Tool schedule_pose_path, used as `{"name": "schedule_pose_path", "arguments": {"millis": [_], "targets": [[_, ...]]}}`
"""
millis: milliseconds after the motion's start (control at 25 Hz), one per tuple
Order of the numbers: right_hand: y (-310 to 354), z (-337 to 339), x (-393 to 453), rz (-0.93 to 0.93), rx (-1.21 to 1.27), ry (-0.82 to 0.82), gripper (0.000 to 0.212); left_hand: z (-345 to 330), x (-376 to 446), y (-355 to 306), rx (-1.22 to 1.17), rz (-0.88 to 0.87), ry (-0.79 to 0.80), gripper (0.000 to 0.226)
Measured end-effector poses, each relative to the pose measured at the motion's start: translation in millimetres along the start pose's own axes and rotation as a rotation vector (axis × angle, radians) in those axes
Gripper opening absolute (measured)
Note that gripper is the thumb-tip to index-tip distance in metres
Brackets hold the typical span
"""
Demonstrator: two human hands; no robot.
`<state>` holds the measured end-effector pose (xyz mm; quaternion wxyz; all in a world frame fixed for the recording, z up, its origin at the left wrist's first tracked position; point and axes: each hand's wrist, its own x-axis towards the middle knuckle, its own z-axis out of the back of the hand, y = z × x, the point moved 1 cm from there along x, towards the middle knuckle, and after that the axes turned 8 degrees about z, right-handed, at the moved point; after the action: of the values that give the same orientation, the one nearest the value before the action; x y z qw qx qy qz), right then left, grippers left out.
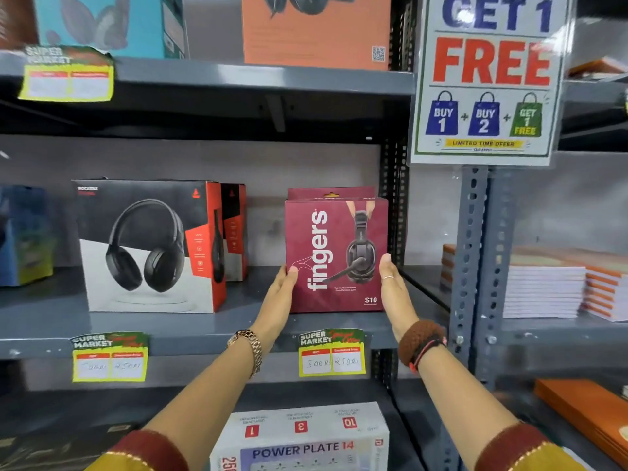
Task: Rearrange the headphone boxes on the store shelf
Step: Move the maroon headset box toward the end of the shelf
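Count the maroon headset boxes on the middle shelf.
2: the front box between both hands, and a second box directly behind it, only its top showing. More may be hidden behind.

Head-worn view, close, facing shelf (204,326)

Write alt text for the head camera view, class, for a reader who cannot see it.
Two hands, left hand and right hand, press the sides of a maroon headphone box standing on a grey store shelf. A black-and-red headphone box stands to its left.
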<state>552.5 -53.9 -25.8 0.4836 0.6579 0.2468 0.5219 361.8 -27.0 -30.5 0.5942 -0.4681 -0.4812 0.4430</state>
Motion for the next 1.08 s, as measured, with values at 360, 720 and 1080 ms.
{"name": "schedule_pose_path", "arguments": {"millis": [360,720,1080], "targets": [[-10,-22,9,0.083,-0.092,-0.048,0.055,20,16,5,0.043,-0.055,-0.02,0.044],[-19,-23,11,0.186,-0.327,-0.086,0.052,24,28,15,0.021,-0.098,-0.044,0.042],[-24,-18,9,0.182,-0.252,-0.209,0.054,34,-3,19,-0.056,-0.24,-0.158,0.058]]}}
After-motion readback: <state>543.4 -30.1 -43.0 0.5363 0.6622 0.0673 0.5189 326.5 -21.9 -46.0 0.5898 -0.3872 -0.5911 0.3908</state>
